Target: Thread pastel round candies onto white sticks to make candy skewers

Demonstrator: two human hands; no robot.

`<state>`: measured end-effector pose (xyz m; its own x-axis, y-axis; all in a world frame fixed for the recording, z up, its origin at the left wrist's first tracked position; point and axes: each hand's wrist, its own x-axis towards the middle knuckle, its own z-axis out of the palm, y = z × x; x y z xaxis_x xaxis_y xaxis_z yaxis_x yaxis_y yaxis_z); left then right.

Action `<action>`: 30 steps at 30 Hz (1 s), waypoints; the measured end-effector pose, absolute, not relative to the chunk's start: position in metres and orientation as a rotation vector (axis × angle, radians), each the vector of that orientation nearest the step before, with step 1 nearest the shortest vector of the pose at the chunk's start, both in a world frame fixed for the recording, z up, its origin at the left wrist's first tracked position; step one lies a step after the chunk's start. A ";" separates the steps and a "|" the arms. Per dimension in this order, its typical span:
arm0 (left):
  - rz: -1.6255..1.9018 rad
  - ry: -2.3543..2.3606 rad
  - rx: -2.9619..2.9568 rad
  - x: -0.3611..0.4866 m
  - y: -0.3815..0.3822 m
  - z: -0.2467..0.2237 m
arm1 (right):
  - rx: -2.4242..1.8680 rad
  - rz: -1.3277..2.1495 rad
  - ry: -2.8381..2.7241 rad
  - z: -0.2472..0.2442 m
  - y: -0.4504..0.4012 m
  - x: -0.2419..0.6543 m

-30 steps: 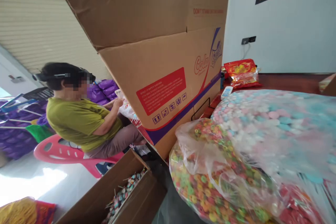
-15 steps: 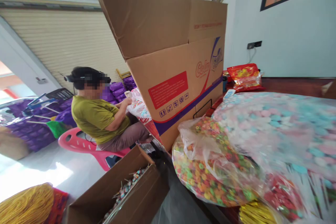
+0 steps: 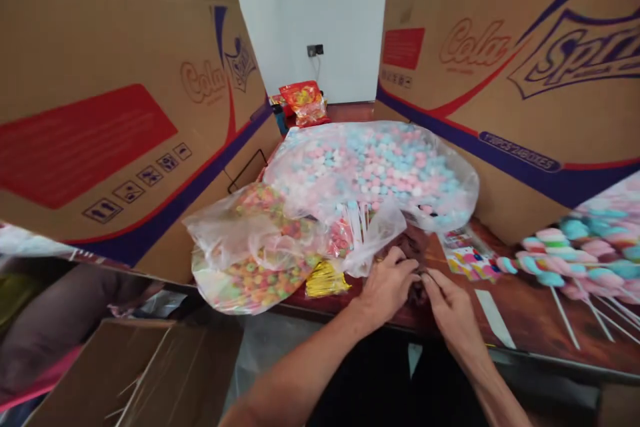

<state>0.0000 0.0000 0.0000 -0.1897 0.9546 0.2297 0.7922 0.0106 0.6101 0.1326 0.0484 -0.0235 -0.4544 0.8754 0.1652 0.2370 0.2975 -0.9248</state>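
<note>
Both my hands work at a crumpled dark brown bundle at the table's front edge; its kind I cannot make out. My left hand has its fingers curled over the bundle's left side. Thumb and fingers of my right hand are pinched together at its right side. Left of them lie a pack of gold twist ties and a clear bag of fruit-coloured ring candies. Behind is a large clear bag of pink, white and blue marshmallows, with white sticks in front of it.
Tall cardboard boxes stand at left and right. Marshmallow skewers lie at the right, near a white strip and a colourful packet. An open carton sits low at left, beside a seated person's leg.
My view has swung right and down to the table. Both my hands and the dark bundle now show, along with the right-hand box and the skewers. Most of the seated person has left view.
</note>
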 end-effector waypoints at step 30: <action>1.358 1.774 2.074 -0.001 -0.024 0.061 | -1.600 -0.210 -2.287 -0.020 0.124 0.146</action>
